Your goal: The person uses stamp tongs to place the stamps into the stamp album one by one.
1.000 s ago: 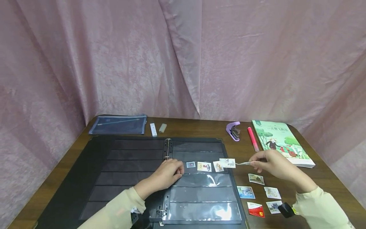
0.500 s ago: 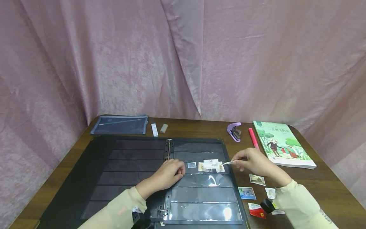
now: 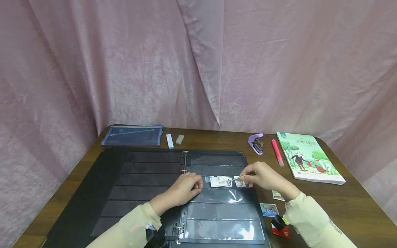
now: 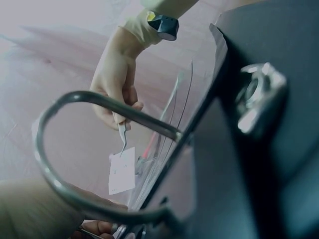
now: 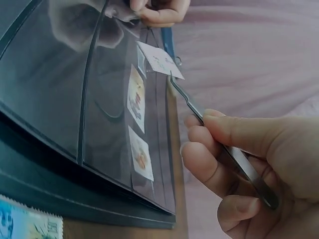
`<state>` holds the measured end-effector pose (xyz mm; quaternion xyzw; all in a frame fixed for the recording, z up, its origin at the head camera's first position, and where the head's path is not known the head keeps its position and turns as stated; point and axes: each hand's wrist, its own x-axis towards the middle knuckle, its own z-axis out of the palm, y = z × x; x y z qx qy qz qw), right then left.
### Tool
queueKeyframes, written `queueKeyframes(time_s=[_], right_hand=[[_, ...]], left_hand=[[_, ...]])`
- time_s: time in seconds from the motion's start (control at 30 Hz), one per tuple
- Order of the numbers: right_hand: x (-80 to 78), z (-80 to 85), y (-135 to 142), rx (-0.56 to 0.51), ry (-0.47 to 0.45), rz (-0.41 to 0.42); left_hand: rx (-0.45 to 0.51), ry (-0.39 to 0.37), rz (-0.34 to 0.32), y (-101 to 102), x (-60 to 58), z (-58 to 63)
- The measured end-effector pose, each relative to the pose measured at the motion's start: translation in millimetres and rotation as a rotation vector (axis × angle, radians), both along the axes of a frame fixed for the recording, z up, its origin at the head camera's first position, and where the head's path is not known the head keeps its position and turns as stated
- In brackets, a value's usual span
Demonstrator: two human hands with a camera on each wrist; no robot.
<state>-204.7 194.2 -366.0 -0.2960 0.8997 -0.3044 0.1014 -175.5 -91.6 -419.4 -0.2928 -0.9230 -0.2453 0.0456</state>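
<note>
My right hand (image 3: 258, 175) grips metal tweezers (image 5: 239, 162) between thumb and fingers. Their tips hold a pale stamp (image 5: 160, 60) above the right page of the black stamp album (image 3: 77, 193). In the head view this stamp covers part of the row beneath. One stamp (image 5: 136, 98) and another stamp (image 5: 141, 154) stand in the same clear pocket strip. A small blue stamp (image 3: 207, 179) is partly covered at the row's left end. My left hand (image 3: 183, 189), fingers curled, pinches the strip's edge near the rings; its fingertips are partly hidden.
Loose stamps lie right of the album, including a blue one (image 3: 269, 209) and a red one (image 3: 280, 231), partly behind my right arm. Farther back are a purple stapler (image 3: 255, 143), a pink marker (image 3: 277, 152), a green book (image 3: 310, 156), an eraser (image 3: 179, 139) and a blue pouch (image 3: 131, 135).
My right hand has moved left with the tweezers, carrying the pale stamp from the page's right edge across the row toward my left hand. The left hand stays in place.
</note>
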Motion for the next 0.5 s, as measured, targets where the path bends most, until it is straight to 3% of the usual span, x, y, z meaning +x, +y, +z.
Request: queueKeyframes(time_s=[0.5], right_hand=[[0.3, -9.3, -18, 0.031, -0.013, 0.049]], left_hand=[[0.003, 0.015, 0.003, 1, -0.6, -1.9]])
